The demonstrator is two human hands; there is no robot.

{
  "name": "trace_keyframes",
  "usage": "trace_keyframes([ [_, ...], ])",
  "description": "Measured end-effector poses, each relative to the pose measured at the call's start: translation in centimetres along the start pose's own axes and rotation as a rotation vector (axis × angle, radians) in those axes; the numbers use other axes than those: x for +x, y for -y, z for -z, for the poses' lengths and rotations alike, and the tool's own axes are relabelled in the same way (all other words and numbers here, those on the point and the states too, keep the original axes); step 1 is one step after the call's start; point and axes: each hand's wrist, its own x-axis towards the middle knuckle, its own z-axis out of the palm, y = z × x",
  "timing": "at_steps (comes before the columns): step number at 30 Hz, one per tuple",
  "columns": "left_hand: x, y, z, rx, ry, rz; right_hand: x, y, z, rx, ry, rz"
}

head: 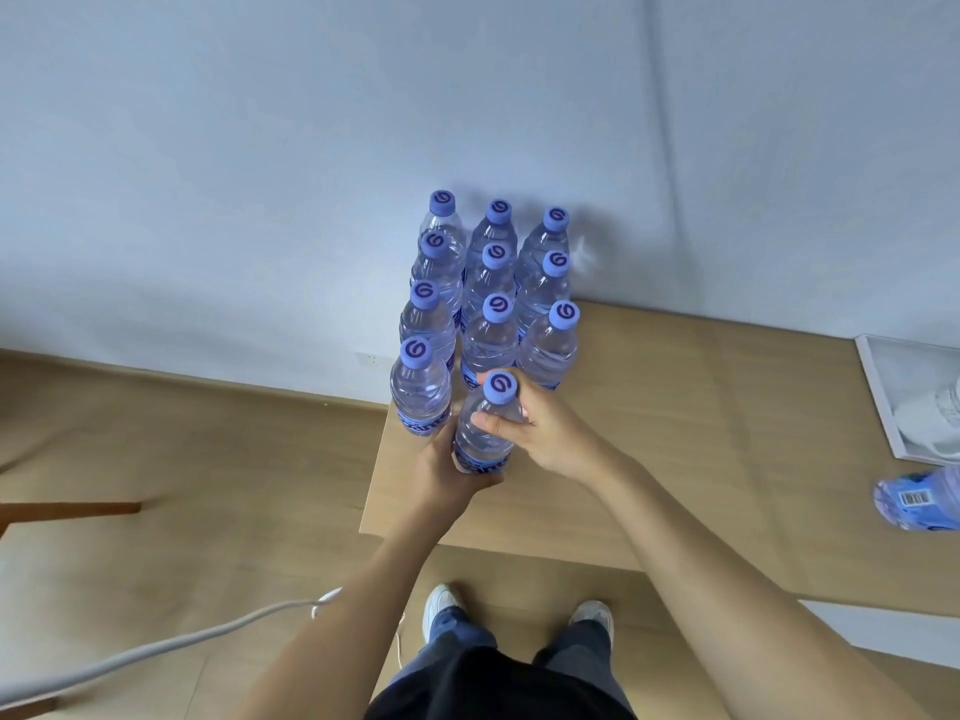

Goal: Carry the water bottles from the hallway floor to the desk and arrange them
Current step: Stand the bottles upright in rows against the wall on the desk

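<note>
- Head cam looks down at a wood worktop (675,433) by a pale wall, mid frame.
- Ten water bottles (491,298) w/ purple caps stand upright in rows, packed close, at the worktop's back left corner.
- One more bottle (485,433) is in both hands, at the front of the middle row, just beside the others.
- Left hand (449,472) wraps low round its label end. Right hand (530,420) curls round its neck, under the cap.
- Another bottle (919,498) lies on its side at the right edge of the frame.
- Looks like it's being set in line, so the job is prob. near done.
- Risk: rows are tight. A bump from the bottle or a wrist could knock the front ones over, and more behind them.
- Left row sits v. near the worktop edge, so a push that way could drop one to the floor (156,459).
</note>
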Motion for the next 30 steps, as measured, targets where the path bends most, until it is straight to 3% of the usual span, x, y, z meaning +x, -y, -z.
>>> trace_keyframes([
  [11, -0.4, 1.2, -2.0, -0.111, -0.216, 0.087, 0.5, -1.1, -0.5, -0.032, -0.048, 0.034],
  [21, 1.2, 0.7, -3.9, -0.171, -0.341, 0.181, 1.2, -1.0, -0.1, -0.134, -0.071, 0.122],
  [30, 2.0, 0.2, -4.7, -0.222, -0.400, 0.239, 1.9, -0.9, 0.5, -0.200, -0.087, 0.072],
])
